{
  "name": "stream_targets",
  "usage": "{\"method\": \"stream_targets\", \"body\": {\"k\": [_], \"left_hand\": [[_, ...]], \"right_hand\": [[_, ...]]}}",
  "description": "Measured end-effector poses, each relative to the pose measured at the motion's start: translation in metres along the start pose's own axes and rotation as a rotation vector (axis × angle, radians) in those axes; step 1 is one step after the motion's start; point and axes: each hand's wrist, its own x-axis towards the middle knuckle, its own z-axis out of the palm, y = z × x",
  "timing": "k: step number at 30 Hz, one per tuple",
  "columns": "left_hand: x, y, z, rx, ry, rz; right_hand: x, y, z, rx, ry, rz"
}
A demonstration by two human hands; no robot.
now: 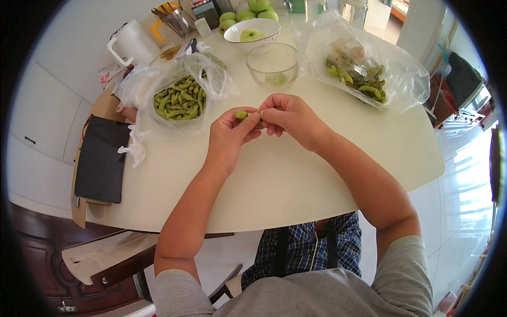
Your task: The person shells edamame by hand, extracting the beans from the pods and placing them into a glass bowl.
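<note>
Between thumb and fingers, my left hand (233, 126) holds a green soybean pod (241, 114) over the table's middle. My right hand (291, 119) pinches the pod's other end, and its fingertips meet those of my left hand. Behind the hands stands a clear glass bowl (272, 65) with a few pale green pieces at its bottom. On the left, a clear plastic bag (216, 79) lies open around many whole pods (180, 99). Another clear plastic bag (404, 75), at the right back, holds more pods and some brownish matter.
Behind the glass bowl, a white bowl (261, 29) holds a green fruit beside several green apples (245, 15). A white pitcher (136, 41) stands at the back left. A black flat item (103, 158) and crumpled tissue (136, 148) lie left. The pale table's rounded edge (437, 172) is at right.
</note>
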Motion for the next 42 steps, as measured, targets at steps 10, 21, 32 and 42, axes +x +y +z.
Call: {"method": "stream_targets", "body": {"k": [10, 21, 32, 42], "left_hand": [[0.011, -0.008, -0.012, -0.356, 0.008, -0.025], [0.013, -0.011, -0.017, -0.39, 0.036, -0.008], [0.01, -0.014, -0.006, -0.163, 0.05, 0.007], [0.011, -0.025, -0.003, 0.199, 0.136, 0.211]], "right_hand": [[0.002, 0.004, -0.005, 0.569, -0.014, 0.159], [-0.001, -0.007, -0.005, 0.131, 0.176, -0.013], [-0.001, 0.009, 0.005, -0.593, 0.183, -0.351], [-0.006, 0.002, 0.015, -0.636, 0.215, -0.254]]}}
